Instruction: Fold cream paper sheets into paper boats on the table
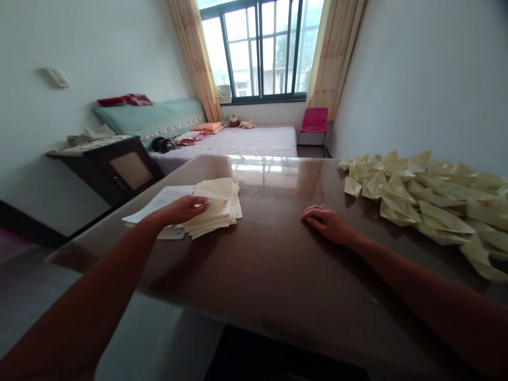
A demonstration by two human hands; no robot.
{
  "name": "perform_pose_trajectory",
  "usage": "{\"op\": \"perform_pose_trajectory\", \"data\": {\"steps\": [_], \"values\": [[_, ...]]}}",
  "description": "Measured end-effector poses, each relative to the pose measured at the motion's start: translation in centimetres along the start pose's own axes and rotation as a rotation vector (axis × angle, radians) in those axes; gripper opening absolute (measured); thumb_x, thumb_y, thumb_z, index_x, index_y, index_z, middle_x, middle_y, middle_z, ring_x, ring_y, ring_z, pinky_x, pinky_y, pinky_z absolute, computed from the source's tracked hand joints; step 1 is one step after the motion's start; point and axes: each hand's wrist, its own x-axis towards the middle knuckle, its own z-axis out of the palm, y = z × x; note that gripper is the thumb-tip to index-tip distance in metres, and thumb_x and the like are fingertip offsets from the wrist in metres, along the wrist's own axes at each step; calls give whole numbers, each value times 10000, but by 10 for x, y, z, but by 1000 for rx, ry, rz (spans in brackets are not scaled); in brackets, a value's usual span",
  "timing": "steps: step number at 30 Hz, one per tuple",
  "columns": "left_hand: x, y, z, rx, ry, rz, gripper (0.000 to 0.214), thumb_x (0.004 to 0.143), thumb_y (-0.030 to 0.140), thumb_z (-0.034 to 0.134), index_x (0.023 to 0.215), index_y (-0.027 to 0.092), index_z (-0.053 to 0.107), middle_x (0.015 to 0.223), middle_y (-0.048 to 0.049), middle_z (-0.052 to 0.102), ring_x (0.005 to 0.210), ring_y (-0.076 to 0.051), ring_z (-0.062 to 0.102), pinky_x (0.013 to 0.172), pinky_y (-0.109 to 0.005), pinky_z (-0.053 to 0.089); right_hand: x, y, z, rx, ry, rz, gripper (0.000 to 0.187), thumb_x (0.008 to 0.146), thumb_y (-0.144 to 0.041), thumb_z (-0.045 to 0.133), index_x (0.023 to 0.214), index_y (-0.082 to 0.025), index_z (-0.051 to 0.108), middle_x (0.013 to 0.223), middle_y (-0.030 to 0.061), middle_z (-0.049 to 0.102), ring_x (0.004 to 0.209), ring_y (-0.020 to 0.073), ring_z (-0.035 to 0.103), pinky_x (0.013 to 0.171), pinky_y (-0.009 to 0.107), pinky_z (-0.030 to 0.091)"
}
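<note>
My left hand reaches over a stack of pale yellow paper sheets on the left side of the table. Its thumb and forefinger come together at the top of the stack, pinching what looks like the top sheet; the fingertips are small in view. Under and left of the stack lie white printed sheets, partly covered by the hand. My right hand rests on the tabletop, fingers loosely bent and a gap beside the thumb, holding nothing. To its right spreads a large pile of folded yellow paper pieces, apart from the hand.
The glossy brown table reflects the window. Beyond it stand a bed and a pink chair. A dark cabinet is at the left, past the table's edge.
</note>
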Motion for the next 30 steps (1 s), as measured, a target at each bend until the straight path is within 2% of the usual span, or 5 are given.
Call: {"op": "perform_pose_trajectory", "data": {"steps": [5, 10, 14, 22, 30], "values": [[2, 65, 18, 215, 316, -8, 417, 947, 302, 341, 1328, 256, 504, 1260, -79, 616, 1127, -282, 583, 935, -391, 436, 4, -15, -7, 111, 84, 173, 307, 866, -324, 510, 1108, -176, 627, 1046, 88, 670, 868, 208, 638, 762, 352, 526], [5, 168, 69, 396, 248, 497, 347, 927, 134, 385, 1249, 156, 512, 1111, -106, 673, 953, -220, 654, 689, -280, 510, -7, -54, -17, -170, 81, -144, 712, 775, -332, 655, 1413, -204, 366, 1384, 132, 471, 1238, 287, 445, 1006, 468, 401], [9, 211, 101, 384, 206, 669, 288, 930, 125, 372, 1166, 105, 536, 1015, -129, 678, 843, -220, 667, 674, -301, 522, -25, -56, -14, -196, -121, -201, 538, 801, -182, 570, 1333, -210, 500, 1291, 100, 581, 1191, 262, 483, 998, 445, 404], [38, 166, 76, -89, -92, 631, 468, 784, 346, 632, 1227, 213, 562, 1171, -56, 654, 1083, -247, 595, 929, -334, 462, -30, -35, -27, 80, -195, -110, 293, 943, -269, 428, 1083, -215, 679, 1103, 64, 684, 1050, 193, 584, 939, 338, 454], [84, 137, 90, -690, -75, 309, 451, 814, 388, 569, 1165, 105, 569, 872, -58, 701, 770, -188, 640, 686, -273, 492, 9, -31, -39, 465, -307, 458, 384, 830, -514, 551, 772, -142, 626, 652, -14, 568, 587, 102, 508, 520, 206, 474]]}}
